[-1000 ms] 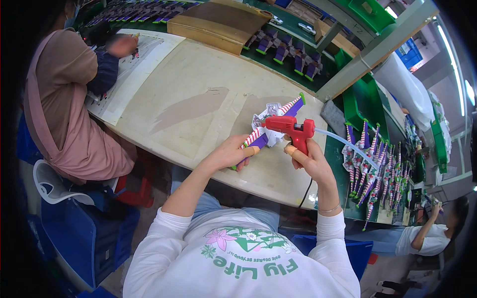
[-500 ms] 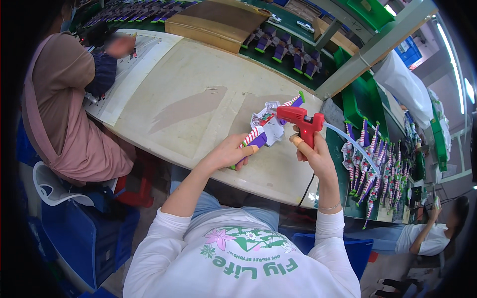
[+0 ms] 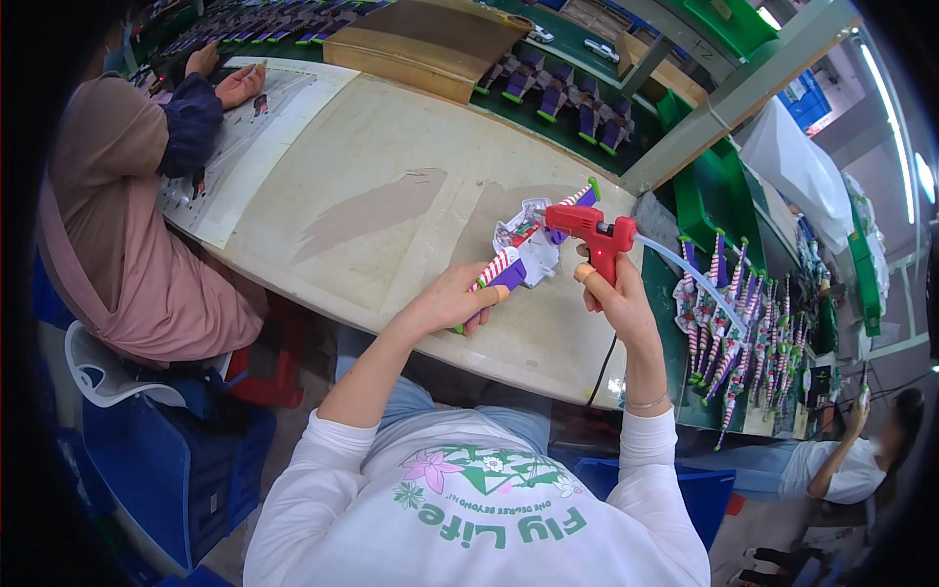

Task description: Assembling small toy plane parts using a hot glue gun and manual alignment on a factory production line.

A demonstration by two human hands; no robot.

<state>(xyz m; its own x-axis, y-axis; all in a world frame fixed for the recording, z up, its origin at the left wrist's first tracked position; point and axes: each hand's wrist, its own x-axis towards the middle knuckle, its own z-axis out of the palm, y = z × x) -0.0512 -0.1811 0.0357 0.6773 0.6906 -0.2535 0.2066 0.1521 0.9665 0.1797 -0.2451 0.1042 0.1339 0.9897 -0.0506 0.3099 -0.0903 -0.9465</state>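
My left hand [image 3: 462, 298] is closed round one end of a toy wing assembly [image 3: 507, 277], purple and white with red-striped edges and green tips. Its white middle shell [image 3: 538, 264] lies open over the table, with a red part and small components showing inside. In my right hand [image 3: 618, 301] is a red hot glue gun [image 3: 592, 233], fingers wrapped round its handle. The gun's nozzle points left and sits at the open shell; whether it touches cannot be made out. A translucent glue stick [image 3: 675, 262] sticks out of the gun's back, and a black cord hangs below.
Many similar striped wing assemblies [image 3: 734, 313] are piled on the right, beside green trays [image 3: 719, 201]. A cardboard box [image 3: 421, 49] and rows of purple parts [image 3: 562, 98] stand beyond the pale table [image 3: 391, 235]. A co-worker [image 3: 127, 196] sits at the left; another person [image 3: 851, 455] is at far right.
The glue gun has shifted very slightly within the shell area, while my left hand and the wing assembly stay put. The co-worker's hands at the left have moved.
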